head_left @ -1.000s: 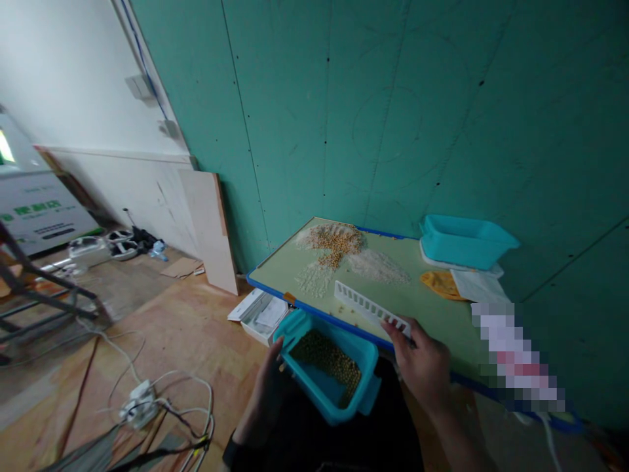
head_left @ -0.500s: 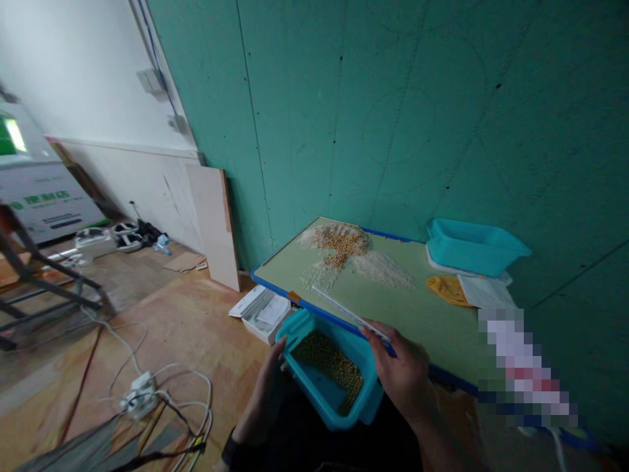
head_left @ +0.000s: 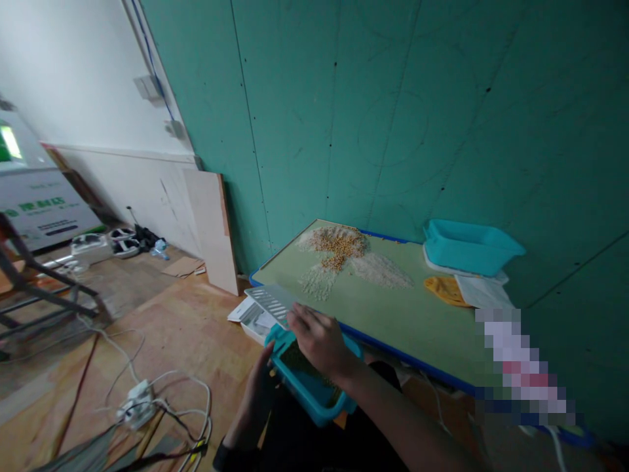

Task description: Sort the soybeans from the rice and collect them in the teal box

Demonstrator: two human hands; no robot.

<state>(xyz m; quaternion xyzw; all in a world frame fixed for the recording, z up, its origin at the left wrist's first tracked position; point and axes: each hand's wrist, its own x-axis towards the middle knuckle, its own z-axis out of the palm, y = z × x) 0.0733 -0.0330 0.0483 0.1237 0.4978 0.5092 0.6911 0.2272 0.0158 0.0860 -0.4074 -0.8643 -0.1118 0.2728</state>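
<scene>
My right hand is closed on a pale, flat slotted plate, holding it tilted over the far left corner of a turquoise plastic basin. My left hand grips that basin's left rim, its thumb on the edge and its other fingers hidden below. Inside the basin lie beans, greenish at the far end; my right hand and forearm cover part of them. On the table ahead, yellow soybeans sit on a spread heap of white rice-like grain.
The pale green table with a blue edge stands against a green wall. A second turquoise basin, a yellow cloth and a blurred-out item lie at its right. A white box is below; a power strip with cables lies on the floor.
My right hand has moved left across the basin with the slotted plate, which has turned from edge-on to show its slotted face. The basin has shifted slightly left, still in my left hand.
</scene>
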